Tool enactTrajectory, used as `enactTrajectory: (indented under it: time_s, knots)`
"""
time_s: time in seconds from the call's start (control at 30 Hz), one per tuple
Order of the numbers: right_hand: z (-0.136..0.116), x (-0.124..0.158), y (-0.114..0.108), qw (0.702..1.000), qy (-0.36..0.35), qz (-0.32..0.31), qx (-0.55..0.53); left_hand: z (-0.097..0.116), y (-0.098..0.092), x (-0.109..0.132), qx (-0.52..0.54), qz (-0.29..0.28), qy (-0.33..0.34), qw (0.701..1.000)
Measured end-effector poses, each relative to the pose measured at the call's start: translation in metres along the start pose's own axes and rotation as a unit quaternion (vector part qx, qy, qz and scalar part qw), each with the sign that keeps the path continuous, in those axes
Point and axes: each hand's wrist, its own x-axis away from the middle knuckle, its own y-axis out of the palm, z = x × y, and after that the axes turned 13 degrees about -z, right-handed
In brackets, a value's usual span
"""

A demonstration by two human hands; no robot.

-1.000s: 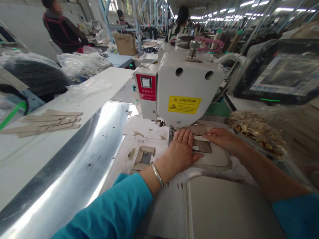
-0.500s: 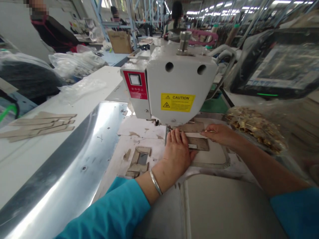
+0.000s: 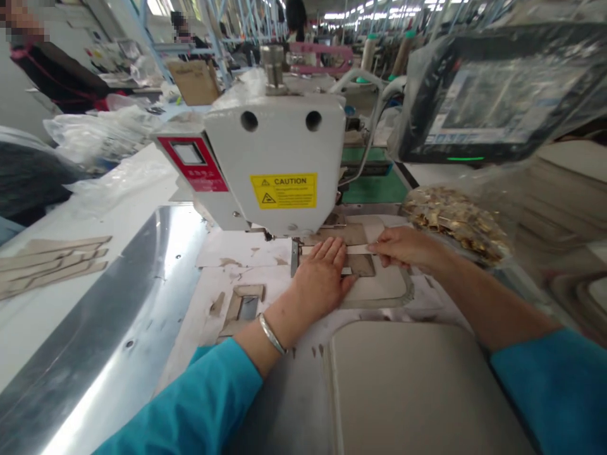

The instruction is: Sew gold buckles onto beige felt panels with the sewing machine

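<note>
Below the white sewing machine head (image 3: 279, 151), my left hand (image 3: 323, 278) lies flat with fingers stretched over a metal-edged plate and a pale strip. My right hand (image 3: 401, 248) pinches the right end of the narrow pale strip (image 3: 358, 249). Under both hands is a light beige panel (image 3: 391, 278) with rounded corners. Brown-grey pieces (image 3: 363, 265) show beside the strip. The needle area is partly hidden behind the machine head. Nearer to me lies a larger beige panel (image 3: 408, 379).
Cut strips (image 3: 57, 259) lie on the white table (image 3: 128, 177) at left. A metal plate (image 3: 142, 316) runs along the left. A bag of gold-coloured metal parts (image 3: 458, 221) and a wrapped screen (image 3: 502, 95) stand at right. People are in the background.
The view has shifted, so the machine appears further left. My left hand still lies flat at the work, and my right hand still pinches the strip, with its fingers curled in more.
</note>
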Motion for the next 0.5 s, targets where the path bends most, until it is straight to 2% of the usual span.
enactTrajectory:
  time_s: [0.1, 0.23, 0.5]
  knots:
    - [-0.003, 0.003, -0.001, 0.999, 0.005, -0.022, -0.035, 0.004, -0.002, -0.016, -0.004, -0.033, 0.058, 0.998]
    - [-0.006, -0.001, -0.001, 1.0, 0.016, -0.021, -0.015, 0.008, -0.003, -0.025, -0.011, -0.052, 0.065, 0.996]
    - [-0.002, -0.014, 0.005, 0.991, 0.014, 0.014, 0.133, 0.011, 0.004, -0.019, -0.014, 0.009, 0.01, 1.0]
